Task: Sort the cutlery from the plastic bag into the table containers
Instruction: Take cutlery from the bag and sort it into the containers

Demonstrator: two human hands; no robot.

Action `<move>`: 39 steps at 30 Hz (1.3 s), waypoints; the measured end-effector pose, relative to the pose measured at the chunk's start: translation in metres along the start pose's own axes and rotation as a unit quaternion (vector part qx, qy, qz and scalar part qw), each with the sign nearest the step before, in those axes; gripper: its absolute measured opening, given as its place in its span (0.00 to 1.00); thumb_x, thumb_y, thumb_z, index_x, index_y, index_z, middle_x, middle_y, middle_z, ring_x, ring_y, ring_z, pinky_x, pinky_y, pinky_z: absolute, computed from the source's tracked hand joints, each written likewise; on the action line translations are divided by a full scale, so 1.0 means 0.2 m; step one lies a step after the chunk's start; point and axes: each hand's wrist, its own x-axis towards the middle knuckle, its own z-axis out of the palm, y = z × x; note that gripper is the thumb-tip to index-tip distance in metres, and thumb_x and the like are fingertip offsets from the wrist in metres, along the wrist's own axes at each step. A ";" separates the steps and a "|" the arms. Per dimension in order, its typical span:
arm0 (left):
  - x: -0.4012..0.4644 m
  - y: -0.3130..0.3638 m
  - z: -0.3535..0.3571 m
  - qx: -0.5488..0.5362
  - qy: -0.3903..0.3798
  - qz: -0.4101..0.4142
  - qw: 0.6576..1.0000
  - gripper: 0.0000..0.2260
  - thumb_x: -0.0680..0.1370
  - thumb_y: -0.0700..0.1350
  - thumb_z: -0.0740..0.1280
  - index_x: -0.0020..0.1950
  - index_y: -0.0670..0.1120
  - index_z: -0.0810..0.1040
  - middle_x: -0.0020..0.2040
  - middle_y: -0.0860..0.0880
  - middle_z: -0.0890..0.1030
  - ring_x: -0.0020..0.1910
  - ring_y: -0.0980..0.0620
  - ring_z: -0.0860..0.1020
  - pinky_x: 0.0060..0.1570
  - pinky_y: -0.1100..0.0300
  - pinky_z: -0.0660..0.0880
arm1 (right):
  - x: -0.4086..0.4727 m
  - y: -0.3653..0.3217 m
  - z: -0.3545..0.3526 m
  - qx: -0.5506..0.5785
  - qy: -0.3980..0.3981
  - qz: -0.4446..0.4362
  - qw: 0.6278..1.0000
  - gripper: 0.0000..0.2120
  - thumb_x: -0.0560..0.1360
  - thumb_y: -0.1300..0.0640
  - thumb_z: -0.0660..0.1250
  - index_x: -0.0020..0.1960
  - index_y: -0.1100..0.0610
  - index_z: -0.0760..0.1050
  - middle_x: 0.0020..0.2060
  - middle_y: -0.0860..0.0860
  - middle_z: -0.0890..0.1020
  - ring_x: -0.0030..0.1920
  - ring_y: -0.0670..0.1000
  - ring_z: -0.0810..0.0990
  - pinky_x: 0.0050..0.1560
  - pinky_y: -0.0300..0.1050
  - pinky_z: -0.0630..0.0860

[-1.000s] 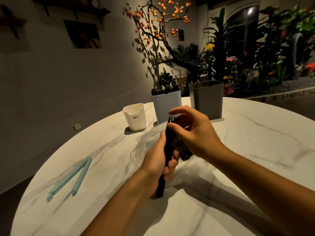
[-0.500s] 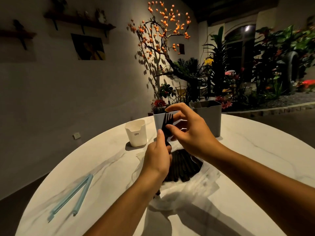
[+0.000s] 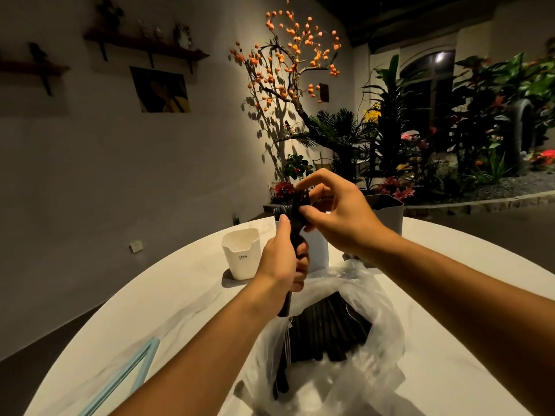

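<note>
Head view: both hands on a bundle of black cutlery above the bag

Head camera looks down on a bundle of black cutlery held upright over the white marble surface. The left hand has its fingers curled round the handles of the bundle, thumb lying up along it. The right hand pinches the top end of one piece between thumb and forefinger, just above the left hand, with the other fingers arched over it. What kind of piece it is cannot be told in the dim light.

Below the hands lies the clear plastic bag, crumpled and open at the top, with a stack of more black cutlery inside it.

Behind the hands stand three containers. A small white container sits to the left, apart from the bag. A pale blue-grey container is right behind the left hand and largely hidden by it, dark cutlery ends showing at its rim. A grey container stands to the right, partly covered by the right hand.

A light blue bag clip lies open at the near left edge of the surface, well apart from the bag. Beyond the surface are a wall with shelves and a picture, an orange-fruited tree and leafy plants.
</note>
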 end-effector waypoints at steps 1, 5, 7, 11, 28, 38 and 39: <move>0.03 0.01 0.00 0.000 -0.002 0.006 1.000 0.28 0.81 0.66 0.46 0.30 0.48 0.64 0.25 0.51 0.64 0.23 0.54 0.58 0.25 0.62 0.55 | 0.04 0.02 0.00 -0.002 0.003 0.002 1.000 0.13 0.76 0.67 0.69 0.56 0.54 0.75 0.42 0.52 0.78 0.40 0.51 0.84 0.40 0.44 0.83; 0.18 0.02 -0.04 0.092 0.104 0.073 0.988 0.24 0.85 0.56 0.49 0.41 0.44 0.75 0.37 0.46 0.80 0.38 0.48 0.78 0.41 0.53 0.77 | 0.17 0.07 -0.07 -0.031 0.077 0.017 0.996 0.12 0.76 0.67 0.67 0.56 0.56 0.74 0.45 0.52 0.78 0.41 0.46 0.81 0.34 0.33 0.79; 0.30 0.00 -0.09 0.253 0.164 0.132 0.944 0.14 0.84 0.48 0.52 0.55 0.48 0.77 0.58 0.46 0.80 0.57 0.47 0.77 0.60 0.48 0.75 | 0.25 0.11 -0.11 -0.079 0.159 -0.004 0.984 0.12 0.77 0.66 0.67 0.58 0.56 0.73 0.47 0.50 0.78 0.43 0.43 0.79 0.35 0.32 0.79; 0.45 -0.05 -0.16 0.514 0.122 0.178 0.830 0.26 0.81 0.42 0.55 0.79 0.48 0.54 0.80 0.50 0.55 0.78 0.49 0.53 0.77 0.51 0.55 | 0.36 0.21 -0.15 -0.206 0.227 -0.096 0.947 0.16 0.75 0.68 0.67 0.60 0.57 0.71 0.50 0.50 0.76 0.48 0.49 0.78 0.50 0.42 0.81; 0.67 -0.11 -0.21 0.529 0.118 0.176 0.822 0.33 0.81 0.41 0.58 0.81 0.52 0.44 0.81 0.52 0.48 0.80 0.52 0.45 0.77 0.53 0.48 | 0.46 0.62 0.17 -0.423 -0.083 -0.064 0.900 0.15 0.77 0.61 0.66 0.63 0.54 0.76 0.54 0.53 0.79 0.58 0.55 0.74 0.56 0.49 0.74; 0.40 -0.03 -0.20 0.495 0.135 0.196 0.836 0.30 0.81 0.37 0.57 0.80 0.50 0.51 0.80 0.51 0.54 0.78 0.51 0.54 0.75 0.55 0.54 | 0.29 0.35 0.03 -0.392 -0.052 -0.028 0.918 0.12 0.77 0.60 0.67 0.60 0.52 0.78 0.56 0.50 0.76 0.55 0.53 0.76 0.51 0.47 0.75; 0.35 -0.02 -0.19 0.495 0.131 0.200 0.836 0.29 0.81 0.36 0.57 0.80 0.50 0.52 0.79 0.51 0.56 0.78 0.51 0.55 0.75 0.55 0.55 | 0.26 0.31 0.02 -0.389 -0.053 -0.028 0.919 0.13 0.77 0.60 0.67 0.60 0.52 0.78 0.55 0.50 0.76 0.54 0.53 0.76 0.50 0.46 0.75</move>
